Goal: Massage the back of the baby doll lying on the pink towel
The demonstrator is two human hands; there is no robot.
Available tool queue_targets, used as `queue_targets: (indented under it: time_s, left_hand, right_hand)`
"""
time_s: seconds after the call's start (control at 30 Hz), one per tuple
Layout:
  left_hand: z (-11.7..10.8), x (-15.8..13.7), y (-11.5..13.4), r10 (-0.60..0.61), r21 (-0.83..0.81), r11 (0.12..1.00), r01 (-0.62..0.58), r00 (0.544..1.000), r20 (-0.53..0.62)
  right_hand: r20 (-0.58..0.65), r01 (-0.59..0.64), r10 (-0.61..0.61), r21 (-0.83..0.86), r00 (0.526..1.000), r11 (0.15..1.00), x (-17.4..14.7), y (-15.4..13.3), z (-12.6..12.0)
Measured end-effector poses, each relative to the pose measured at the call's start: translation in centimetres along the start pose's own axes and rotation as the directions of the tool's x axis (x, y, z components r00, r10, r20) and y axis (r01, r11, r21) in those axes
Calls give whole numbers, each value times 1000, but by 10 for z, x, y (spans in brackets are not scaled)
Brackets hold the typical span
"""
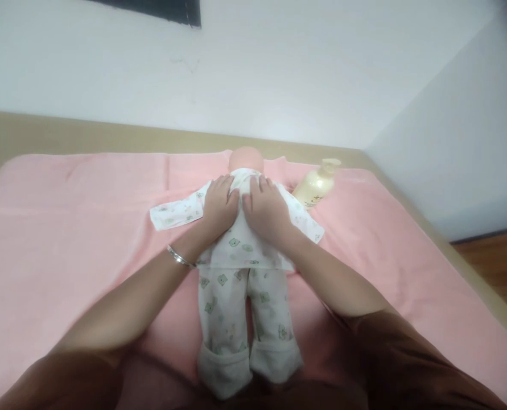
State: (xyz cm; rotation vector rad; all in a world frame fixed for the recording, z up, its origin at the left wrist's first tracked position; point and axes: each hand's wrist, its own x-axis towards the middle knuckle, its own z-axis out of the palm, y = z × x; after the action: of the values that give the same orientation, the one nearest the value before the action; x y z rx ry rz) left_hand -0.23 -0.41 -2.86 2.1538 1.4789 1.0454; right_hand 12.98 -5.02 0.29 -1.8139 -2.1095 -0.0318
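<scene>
A baby doll point(247, 250) in a white printed top and matching trousers with turned-up cuffs lies along the middle of a pink cloth. Its bald head point(245, 158) points away from me, and no face shows. My left hand point(220, 206) rests flat on the left side of the doll's upper body, fingers stretched forward. On the other side lies my right hand point(267, 209), also flat and open. Both thumbs point inward near the middle of the top, with a narrow gap between them. The doll's sleeves spread out to either side, and neither hand grips anything.
A cream pump bottle point(317, 183) leans or lies to the right of the doll's head. The pink cloth point(74, 256) covers a tan table point(151, 134) against a white wall point(257, 74). Wooden floor point(498, 262) shows beyond the right edge.
</scene>
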Motion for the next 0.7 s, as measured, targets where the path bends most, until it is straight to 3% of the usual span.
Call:
queue_targets:
  time_s: [0.13, 0.27, 0.47, 0.6, 0.7]
  left_hand:
    - [0, 3, -4, -2, -52, 999, 2, 1000, -14]
    - [1, 3, -4, -7, -57, 998, 7, 1000, -15]
    - [2, -6, 6, -22, 53, 998, 22, 1000, -3]
    - [0, -7, 9, -36, 45, 998, 35, 999, 31]
    - [-5, -2, 5, -54, -12, 998, 54, 997, 46]
  right_hand:
    - [-2, 174, -174, 1, 985, 985, -15, -16, 0]
    - [70, 220, -230, 128, 971, 967, 7, 5, -1]
    - [82, 79, -98, 201, 992, 976, 34, 37, 0]
    - [47, 12, -16, 94, 999, 995, 16, 18, 0]
    - [10, 106, -106, 8, 994, 994, -9, -7, -1]
